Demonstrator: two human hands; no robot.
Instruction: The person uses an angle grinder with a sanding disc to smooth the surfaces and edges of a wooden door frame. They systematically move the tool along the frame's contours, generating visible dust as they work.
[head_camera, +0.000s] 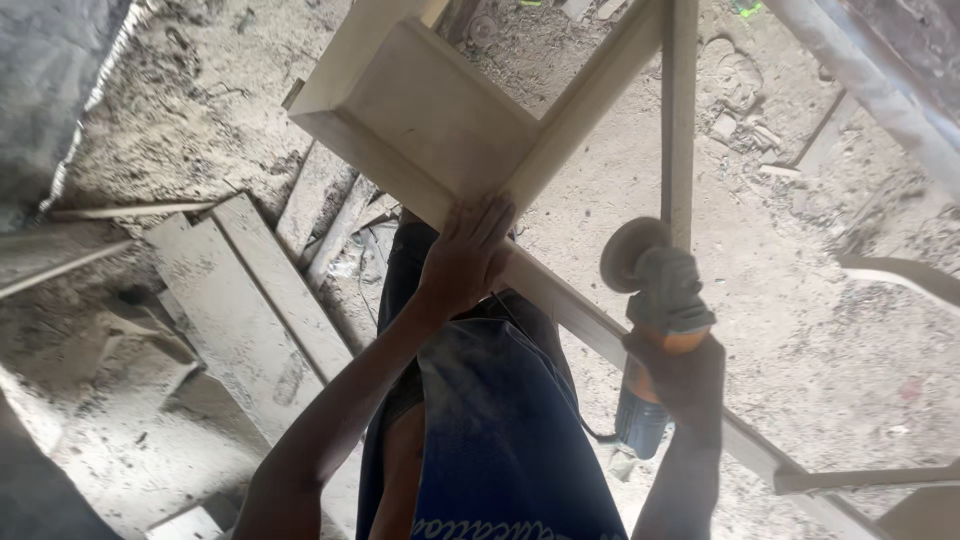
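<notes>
Below the camera, a pale wooden frame (440, 120) with a recessed panel stretches across the view, its long rail running down toward the lower right. On the near edge of that rail, just where an inner bar meets it, the left hand (465, 255) lies flat, fingers spread and pressed onto the wood, gripping nothing but bearing down on it. To the right, the right hand (680, 375) is wrapped tight around the body of an angle grinder (655, 300), which has an orange and blue casing thick with dust. Its round disc (628, 252) faces up and to the left, close beside a thin upright bar (680, 120) of the frame; whether disc and wood touch cannot be told. Dark blue clothing (500, 420) fills the lower middle. Underneath lies a floor (800, 330) covered in sawdust, with dusty planks (250, 300) stacked at the left and small scraps (740, 90) of wood scattered at the upper right.
</notes>
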